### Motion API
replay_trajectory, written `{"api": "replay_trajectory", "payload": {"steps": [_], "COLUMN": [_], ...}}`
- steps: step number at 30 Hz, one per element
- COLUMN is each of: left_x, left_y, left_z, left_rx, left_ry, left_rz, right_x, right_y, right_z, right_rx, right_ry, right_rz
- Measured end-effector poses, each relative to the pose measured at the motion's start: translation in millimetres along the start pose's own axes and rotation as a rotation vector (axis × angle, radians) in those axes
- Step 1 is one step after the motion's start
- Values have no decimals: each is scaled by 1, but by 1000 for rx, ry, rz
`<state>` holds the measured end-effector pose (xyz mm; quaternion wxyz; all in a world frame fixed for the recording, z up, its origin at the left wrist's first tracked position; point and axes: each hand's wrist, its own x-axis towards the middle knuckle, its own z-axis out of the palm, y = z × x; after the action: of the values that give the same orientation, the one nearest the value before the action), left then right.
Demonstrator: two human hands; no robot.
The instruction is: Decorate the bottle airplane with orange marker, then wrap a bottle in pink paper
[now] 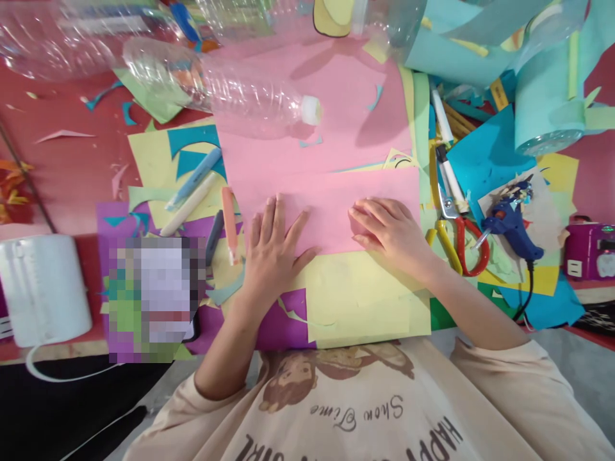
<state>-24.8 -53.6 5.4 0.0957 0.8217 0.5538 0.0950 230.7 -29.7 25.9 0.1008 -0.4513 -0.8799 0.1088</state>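
Observation:
A pink paper (329, 211), which looks folded over, lies in front of me with its near edge on a pale yellow sheet (368, 298). My left hand (273, 253) presses flat on its left part with the fingers spread. On its right part rests my right hand (394, 234), palm down, fingers extended and slightly bent, holding nothing. Beyond it a larger pink sheet (331, 77) stretches back, with a clear plastic bottle (250, 96) lying on it. A salmon marker (229, 224) lies just left of my left hand.
Red-and-yellow scissors (473, 250) and a blue glue gun (514, 230) lie at the right. Light markers (192, 192) and paper scraps are at the left, near a white device (43, 288). A turquoise-wrapped bottle (548, 109) stands at the back right.

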Motion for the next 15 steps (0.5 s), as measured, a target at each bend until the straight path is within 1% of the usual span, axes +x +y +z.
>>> {"api": "replay_trajectory", "payload": {"steps": [5,8,10,13,15], "left_x": [0,-1,-1,0,0], "left_y": [1,1,1,1,1], "left_z": [0,1,2,2,2], "left_rx": [-1,4,13,14,-1], "left_ry": [-1,17,28,28,23], "left_rz": [8,7,11,12,2], "right_x": [-1,-1,-1,-2,-2], "right_y": [0,0,0,-4,-11], "right_z": [3,4,3,0,-1], "right_rx": [1,28,29,15,39], "right_ry": [12,6,25,88,86], "right_rz": [8,16,12,-61,-154]}}
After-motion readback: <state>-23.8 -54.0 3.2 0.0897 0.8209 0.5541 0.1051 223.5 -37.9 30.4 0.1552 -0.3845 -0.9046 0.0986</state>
